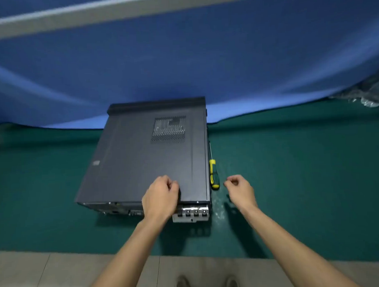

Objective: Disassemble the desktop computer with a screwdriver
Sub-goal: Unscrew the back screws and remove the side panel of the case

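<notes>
The desktop computer lies flat on the green table, likely heavy, rigid and smooth-sided, best held at its near edge, where the left hand rests curled; the right hand, loosely curled and empty, hovers near the screwdriver.

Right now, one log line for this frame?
computer case: flat, panel on | screwdriver: on mat, untouched | left hand: on case | right hand: near screwdriver, empty

The case is dark grey with a perforated mesh vent patch. The screwdriver handle is yellow and black. The mat is dark green, the backdrop blue.
</notes>
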Action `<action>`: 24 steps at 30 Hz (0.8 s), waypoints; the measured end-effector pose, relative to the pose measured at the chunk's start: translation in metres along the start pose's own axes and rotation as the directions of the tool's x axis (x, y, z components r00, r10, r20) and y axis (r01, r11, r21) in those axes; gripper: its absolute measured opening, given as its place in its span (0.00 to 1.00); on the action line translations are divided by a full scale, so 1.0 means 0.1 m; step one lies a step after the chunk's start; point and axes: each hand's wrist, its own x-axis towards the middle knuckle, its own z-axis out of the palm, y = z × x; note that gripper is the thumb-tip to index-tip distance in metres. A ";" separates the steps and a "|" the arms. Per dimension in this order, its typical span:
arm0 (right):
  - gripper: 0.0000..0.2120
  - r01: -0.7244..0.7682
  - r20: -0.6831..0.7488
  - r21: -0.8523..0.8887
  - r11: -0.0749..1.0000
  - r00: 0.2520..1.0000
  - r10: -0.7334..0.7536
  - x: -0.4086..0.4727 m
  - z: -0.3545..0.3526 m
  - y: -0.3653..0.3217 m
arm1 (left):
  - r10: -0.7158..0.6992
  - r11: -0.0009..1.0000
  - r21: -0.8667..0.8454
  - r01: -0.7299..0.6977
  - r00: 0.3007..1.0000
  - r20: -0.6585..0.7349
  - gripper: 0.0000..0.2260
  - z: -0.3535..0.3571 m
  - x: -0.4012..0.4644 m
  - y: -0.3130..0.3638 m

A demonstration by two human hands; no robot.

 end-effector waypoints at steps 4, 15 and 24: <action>0.18 -0.041 0.050 -0.095 0.995 0.998 0.045 0.22 0.20 0.09 | 0.247 0.935 0.258 -0.242 0.969 0.013 0.11 0.09 -0.06 -0.08; 0.13 -0.216 0.009 -0.129 0.968 0.976 0.219 0.86 0.62 0.16 | 0.486 0.765 0.498 -0.408 0.873 -0.031 0.12 0.13 -0.01 -0.14; 0.03 -0.362 0.168 0.359 0.860 0.932 0.322 0.19 0.20 0.11 | 0.569 0.768 0.405 -0.497 0.819 -0.076 0.11 0.16 0.07 -0.23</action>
